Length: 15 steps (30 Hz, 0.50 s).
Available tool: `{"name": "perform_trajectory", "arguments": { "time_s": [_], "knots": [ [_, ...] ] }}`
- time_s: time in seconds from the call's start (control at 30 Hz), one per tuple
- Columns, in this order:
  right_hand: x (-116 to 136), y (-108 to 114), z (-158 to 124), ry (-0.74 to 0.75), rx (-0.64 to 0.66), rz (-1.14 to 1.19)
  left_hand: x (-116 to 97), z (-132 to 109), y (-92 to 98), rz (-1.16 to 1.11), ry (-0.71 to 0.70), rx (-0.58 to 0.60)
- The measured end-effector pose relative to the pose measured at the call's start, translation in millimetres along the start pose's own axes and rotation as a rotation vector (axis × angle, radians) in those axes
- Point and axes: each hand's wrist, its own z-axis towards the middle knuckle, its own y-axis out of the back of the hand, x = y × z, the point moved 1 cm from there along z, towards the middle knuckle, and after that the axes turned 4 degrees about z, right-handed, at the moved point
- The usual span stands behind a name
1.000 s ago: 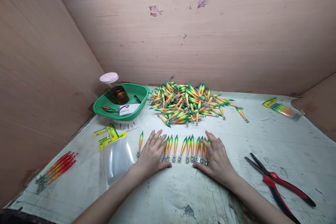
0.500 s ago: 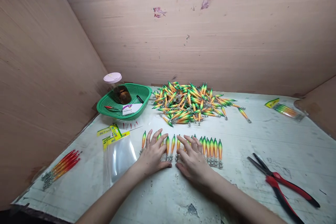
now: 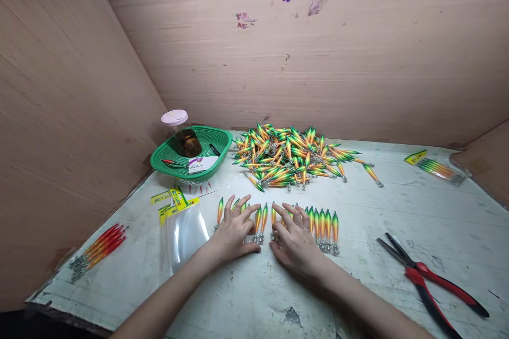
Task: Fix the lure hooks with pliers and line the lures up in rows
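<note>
Several squid jigs, green at the nose and orange toward the hooks, stand side by side in a row [image 3: 328, 226] across the table, hooks toward me. Over the left part of the row lies my left hand [image 3: 235, 232], fingers spread and bent, thumb near the hook ends. My right hand [image 3: 296, 239] rests over the right part in a similar pose, its fingers apart on the jigs. Between the hands a jig [image 3: 264, 220] shows uncovered beside a small gap. Neither hand grips a jig; the jigs under the fingers are partly hidden.
Behind the row is a heap of matching jigs [image 3: 288, 156]. Clear bags [image 3: 185, 238] and red-orange jigs [image 3: 99, 249] lie left, below a green basket [image 3: 159, 165] holding a lidded cup [image 3: 186, 140]. Red-handled pliers [image 3: 415, 270] and a packed bag [image 3: 435, 167] lie right.
The view has shifted slightly. Both hands remain over the row with small finger movements, and the two jigs beside my left hand's fingertips stand a little closer together.
</note>
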Motion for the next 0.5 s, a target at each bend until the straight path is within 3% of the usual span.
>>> {"name": "perform_trajectory", "arguments": {
  "time_s": [0.5],
  "knots": [
    [15,-11,14,0.036,0.027,0.035,-3,3,4.3,0.034,-0.027,-0.016]
  ]
}}
